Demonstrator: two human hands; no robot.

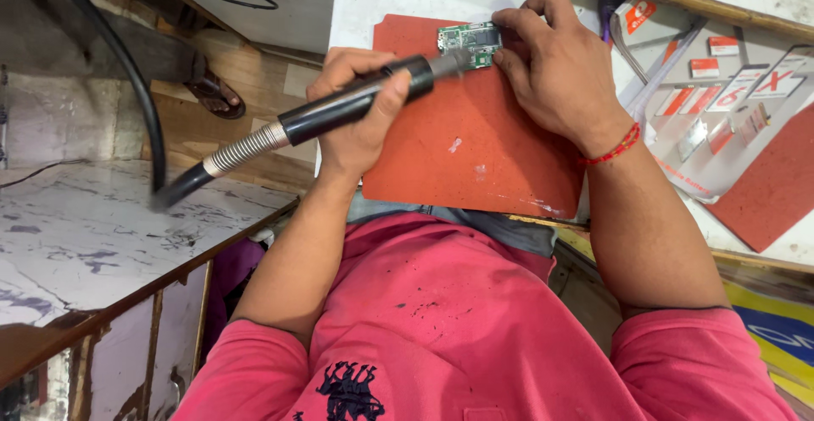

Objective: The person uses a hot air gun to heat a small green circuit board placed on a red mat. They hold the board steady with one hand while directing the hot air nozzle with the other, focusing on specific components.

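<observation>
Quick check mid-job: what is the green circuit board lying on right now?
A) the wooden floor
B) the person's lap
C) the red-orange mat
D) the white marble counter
C: the green circuit board lies at the far edge of the red-orange mat, pinned by the fingers of the right hand, while the left hand aims the black hot-air handpiece at it.

— What do I count on my bench?
— One green circuit board, one black hot-air handpiece, two red mats, one sandal far left.
</observation>
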